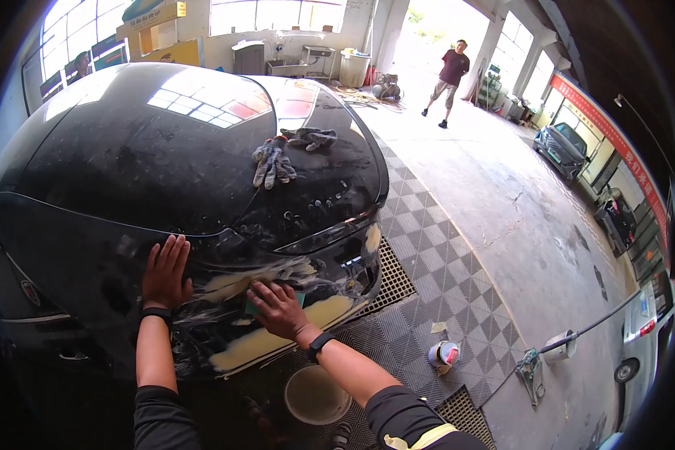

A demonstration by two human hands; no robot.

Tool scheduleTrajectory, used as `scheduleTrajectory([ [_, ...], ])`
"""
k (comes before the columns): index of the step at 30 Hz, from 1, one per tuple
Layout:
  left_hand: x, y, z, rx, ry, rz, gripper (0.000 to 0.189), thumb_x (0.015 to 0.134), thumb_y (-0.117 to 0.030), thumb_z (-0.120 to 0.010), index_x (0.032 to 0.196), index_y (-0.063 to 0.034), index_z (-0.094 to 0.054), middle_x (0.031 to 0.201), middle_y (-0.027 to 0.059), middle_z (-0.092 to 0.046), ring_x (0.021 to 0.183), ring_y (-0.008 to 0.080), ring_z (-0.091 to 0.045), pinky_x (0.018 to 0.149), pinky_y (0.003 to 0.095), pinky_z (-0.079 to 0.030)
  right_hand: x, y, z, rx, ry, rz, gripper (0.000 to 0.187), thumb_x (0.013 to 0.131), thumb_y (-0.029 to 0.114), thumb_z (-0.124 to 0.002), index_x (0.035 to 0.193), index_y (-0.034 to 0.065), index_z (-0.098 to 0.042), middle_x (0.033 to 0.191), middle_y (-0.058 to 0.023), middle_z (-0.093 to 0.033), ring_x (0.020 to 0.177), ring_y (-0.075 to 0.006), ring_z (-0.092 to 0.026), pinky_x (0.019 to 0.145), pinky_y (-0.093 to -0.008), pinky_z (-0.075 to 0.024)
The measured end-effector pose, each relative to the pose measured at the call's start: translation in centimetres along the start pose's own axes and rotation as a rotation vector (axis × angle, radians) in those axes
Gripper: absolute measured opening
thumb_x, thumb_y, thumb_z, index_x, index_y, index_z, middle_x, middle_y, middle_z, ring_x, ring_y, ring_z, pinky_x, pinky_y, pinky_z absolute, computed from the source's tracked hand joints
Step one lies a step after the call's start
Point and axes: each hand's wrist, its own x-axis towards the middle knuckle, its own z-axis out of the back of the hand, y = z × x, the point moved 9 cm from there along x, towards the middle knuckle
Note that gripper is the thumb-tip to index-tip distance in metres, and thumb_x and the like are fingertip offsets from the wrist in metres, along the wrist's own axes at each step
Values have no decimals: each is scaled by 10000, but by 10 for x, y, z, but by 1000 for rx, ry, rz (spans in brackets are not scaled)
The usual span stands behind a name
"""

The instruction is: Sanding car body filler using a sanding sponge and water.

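Before me is the rear of a black car (107, 180), its corner panel marked with whitish dust and beige body filler (247, 350). My left hand (166, 275) lies flat on the panel below the trunk seam, with nothing in it. My right hand (281, 312) presses a green sanding pad (252, 307) against the filled area, between an upper filler patch (222, 288) and the larger lower one. Most of the pad is hidden under my palm and fingers. Two grey knit gloves, one nearer (274, 164) and one farther (313, 138), rest on the car above.
A round bucket (315, 422) of cloudy liquid stands on the floor below my right forearm. A can (444, 354) sits on the patterned floor tiles (422, 236) to the right, short of a floor jack (531, 378). A person (454, 70) stands near the bright doorway.
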Motion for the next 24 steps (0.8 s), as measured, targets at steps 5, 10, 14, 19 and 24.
scheduleTrajectory([
  [5, 0, -2, 4, -1, -19, -20, 842, 813, -377, -526, 1582, -75, -364, 1665, 94, -332, 1559, 254, -269, 1281, 496, -138, 0, -1, 0, 13, 9, 17, 686, 767, 287, -804, 1403, 152, -584, 1514, -92, -500, 1286, -298, -508, 1058, -464, -383],
  [10, 0, -2, 4, 15, -3, -8, 846, 812, -385, -522, 1585, -82, -364, 1670, 91, -325, 1562, 250, -262, 1282, 494, -136, -2, -1, -3, 13, -5, 8, 671, 786, 271, -778, 1413, 152, -570, 1515, -90, -496, 1298, -299, -499, 1068, -471, -383],
  [14, -1, 0, 1, 3, 11, -6, 851, 808, -386, -529, 1586, -83, -362, 1672, 92, -319, 1563, 250, -257, 1281, 495, -137, -2, 0, -2, 13, -4, 12, 666, 785, 271, -780, 1406, 148, -574, 1514, -90, -497, 1298, -297, -499, 1069, -475, -379],
  [19, 0, 0, -2, 5, 4, -4, 862, 795, -383, -543, 1583, -81, -365, 1665, 95, -329, 1558, 251, -268, 1279, 495, -141, -2, 0, 1, 5, -7, 12, 659, 789, 253, -774, 1407, 142, -578, 1514, -92, -496, 1291, -298, -500, 1074, -471, -385],
  [24, 0, 0, 0, 10, -6, -1, 857, 796, -379, -542, 1580, -78, -367, 1660, 94, -338, 1555, 251, -277, 1279, 492, -147, 0, 0, 3, 19, -9, 21, 658, 790, 238, -770, 1410, 133, -576, 1514, -102, -495, 1286, -301, -501, 1076, -474, -386],
])
